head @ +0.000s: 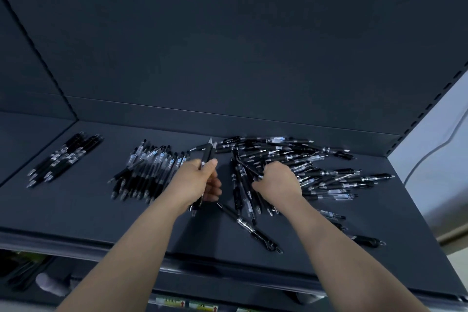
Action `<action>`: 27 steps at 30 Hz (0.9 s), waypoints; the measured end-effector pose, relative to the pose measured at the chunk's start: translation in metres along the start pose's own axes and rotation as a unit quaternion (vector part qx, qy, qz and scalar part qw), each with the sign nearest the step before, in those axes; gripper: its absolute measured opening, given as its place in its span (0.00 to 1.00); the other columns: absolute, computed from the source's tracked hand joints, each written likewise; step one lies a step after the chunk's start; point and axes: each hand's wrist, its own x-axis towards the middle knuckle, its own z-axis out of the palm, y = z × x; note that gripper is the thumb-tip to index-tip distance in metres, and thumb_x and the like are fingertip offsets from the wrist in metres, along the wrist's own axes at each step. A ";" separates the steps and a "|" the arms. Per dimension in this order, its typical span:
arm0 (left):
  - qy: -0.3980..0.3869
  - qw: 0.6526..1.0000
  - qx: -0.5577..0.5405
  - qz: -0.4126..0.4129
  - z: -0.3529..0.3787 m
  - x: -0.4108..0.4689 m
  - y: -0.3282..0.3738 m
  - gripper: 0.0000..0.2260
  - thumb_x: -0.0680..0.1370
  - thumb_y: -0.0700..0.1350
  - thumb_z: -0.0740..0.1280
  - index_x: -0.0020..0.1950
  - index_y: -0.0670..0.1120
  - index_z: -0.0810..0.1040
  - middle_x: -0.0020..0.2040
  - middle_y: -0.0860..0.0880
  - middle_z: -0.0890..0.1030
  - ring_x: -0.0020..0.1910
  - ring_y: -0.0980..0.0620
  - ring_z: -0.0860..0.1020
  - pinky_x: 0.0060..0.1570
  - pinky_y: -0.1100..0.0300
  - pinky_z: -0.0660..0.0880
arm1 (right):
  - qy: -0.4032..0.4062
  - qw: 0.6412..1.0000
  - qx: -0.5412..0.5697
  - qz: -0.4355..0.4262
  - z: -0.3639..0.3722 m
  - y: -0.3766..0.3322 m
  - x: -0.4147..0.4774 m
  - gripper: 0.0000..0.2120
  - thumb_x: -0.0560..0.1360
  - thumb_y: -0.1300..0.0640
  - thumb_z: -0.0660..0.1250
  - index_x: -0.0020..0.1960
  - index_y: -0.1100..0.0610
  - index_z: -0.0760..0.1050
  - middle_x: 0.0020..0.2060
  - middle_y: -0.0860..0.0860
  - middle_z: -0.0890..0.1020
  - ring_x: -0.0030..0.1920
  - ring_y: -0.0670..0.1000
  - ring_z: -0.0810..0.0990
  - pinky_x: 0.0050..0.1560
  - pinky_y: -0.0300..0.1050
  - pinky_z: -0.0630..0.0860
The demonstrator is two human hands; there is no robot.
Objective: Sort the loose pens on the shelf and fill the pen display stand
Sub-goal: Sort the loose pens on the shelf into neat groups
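On the dark shelf (76, 210) lie three groups of black pens. A small tidy row (65, 159) sits at the far left, a larger sorted batch (149, 172) lies left of centre, and a big loose pile (304, 170) spreads to the right. My left hand (197, 182) grips a few black pens (208, 153), their tips pointing up and away. My right hand (276, 182) reaches into the loose pile and pinches one black pen (249, 168) with its fingertips. No pen display stand is in view.
A single pen (250, 228) lies near the shelf's front edge, another (367, 240) at the right front. The shelf's back panel (228, 45) rises behind. A lower shelf with blurred goods (48, 284) shows below left. A slotted upright (428, 106) bounds the right side.
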 end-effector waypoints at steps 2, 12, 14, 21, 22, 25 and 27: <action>0.009 0.999 0.052 0.002 0.004 0.004 -0.004 0.11 0.82 0.46 0.61 0.47 0.39 0.74 0.34 0.45 0.79 0.27 0.51 0.75 0.26 0.59 0.74 | -0.007 1.000 0.011 0.014 -0.002 -0.001 0.003 0.16 0.70 0.58 0.70 0.32 0.56 0.63 0.28 0.50 0.71 0.26 0.49 0.70 0.26 0.38 0.65; 0.023 0.989 0.147 -0.021 0.029 0.027 -0.003 0.13 0.67 0.43 0.78 0.33 0.44 0.74 0.26 0.49 0.76 0.15 0.58 0.68 0.19 0.70 0.62 | -0.038 0.960 0.274 0.050 -0.015 0.016 0.008 0.18 0.68 0.58 0.69 0.34 0.54 0.58 0.24 0.47 0.62 0.23 0.47 0.59 0.25 0.39 0.58; 0.024 0.989 0.145 -0.022 0.035 0.031 -0.002 0.12 0.67 0.42 0.78 0.33 0.44 0.75 0.28 0.48 0.79 0.15 0.60 0.70 0.18 0.71 0.63 | -0.056 0.954 0.292 0.049 -0.016 0.016 0.008 0.16 0.70 0.57 0.68 0.35 0.54 0.59 0.24 0.48 0.61 0.23 0.47 0.58 0.24 0.38 0.57; 0.017 0.992 0.119 -0.037 0.034 0.040 -0.003 0.10 0.68 0.42 0.74 0.33 0.43 0.74 0.27 0.48 0.74 0.15 0.56 0.65 0.19 0.68 0.60 | -0.072 0.934 0.347 0.046 -0.016 0.011 0.017 0.11 0.70 0.58 0.67 0.37 0.54 0.64 0.27 0.52 0.68 0.25 0.48 0.60 0.24 0.39 0.58; 0.026 0.993 0.110 -0.033 0.030 0.040 -0.002 0.10 0.69 0.43 0.74 0.33 0.44 0.74 0.27 0.48 0.74 0.15 0.55 0.65 0.19 0.67 0.60 | -0.080 0.931 0.354 0.048 -0.015 0.010 0.018 0.08 0.70 0.57 0.67 0.39 0.55 0.67 0.30 0.53 0.71 0.26 0.47 0.60 0.24 0.39 0.59; 0.048 0.996 0.074 -0.026 0.013 0.040 0.002 0.09 0.72 0.47 0.71 0.38 0.45 0.75 0.26 0.50 0.71 0.20 0.54 0.64 0.21 0.65 0.60 | -0.097 0.923 0.370 0.049 -0.015 0.008 0.021 0.06 0.72 0.57 0.66 0.38 0.57 0.73 0.33 0.53 0.78 0.23 0.46 0.62 0.24 0.38 0.60; 0.062 0.996 0.057 -0.011 0.003 0.040 0.004 0.09 0.75 0.48 0.69 0.39 0.45 0.74 0.26 0.50 0.70 0.21 0.53 0.64 0.23 0.64 0.61 | -0.090 0.928 0.357 0.048 -0.013 0.004 0.024 0.08 0.73 0.57 0.66 0.36 0.58 0.73 0.29 0.52 0.75 0.22 0.47 0.62 0.24 0.38 0.60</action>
